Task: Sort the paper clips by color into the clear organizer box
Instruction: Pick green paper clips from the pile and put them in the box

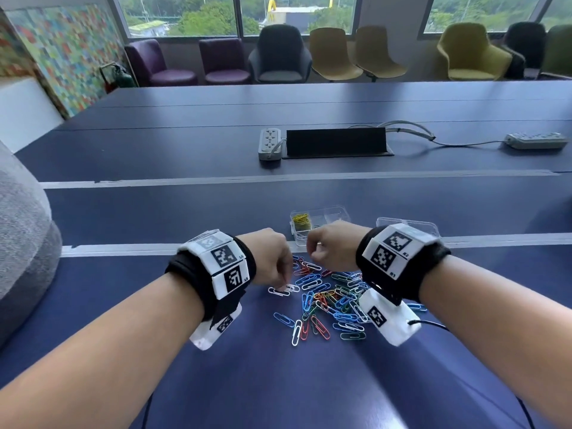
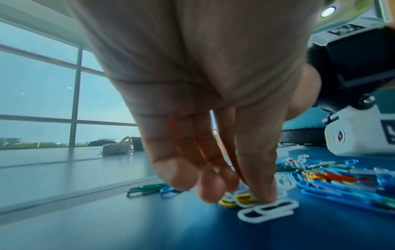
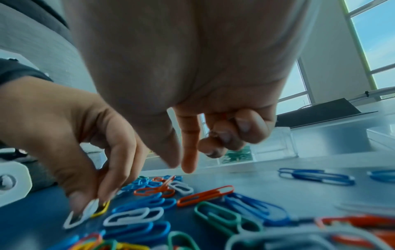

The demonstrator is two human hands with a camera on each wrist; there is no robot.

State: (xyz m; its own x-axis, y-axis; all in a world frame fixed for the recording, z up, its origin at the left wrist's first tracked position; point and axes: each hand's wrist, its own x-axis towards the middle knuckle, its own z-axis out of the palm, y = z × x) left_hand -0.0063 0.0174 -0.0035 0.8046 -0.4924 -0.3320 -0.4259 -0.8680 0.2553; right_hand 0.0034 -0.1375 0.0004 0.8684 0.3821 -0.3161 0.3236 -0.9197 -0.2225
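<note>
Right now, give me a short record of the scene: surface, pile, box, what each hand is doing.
surface: dark blue table
pile: mixed paper clips, blue, white, red, green, yellow, loose between the hands
box: clear organizer box behind the pile, yellow clips in one compartment
left hand: fingertips down on white paper clips at the pile's left edge
right hand: fingers curled above the pile; whether it holds a clip is unclear

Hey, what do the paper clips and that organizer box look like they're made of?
Paper clips: probably wire under a colored coating; smooth, glossy, solid colors in the wrist views, no bare metal visible. Organizer box: likely clear hard plastic; the yellow clips show through its thin, see-through walls.
</note>
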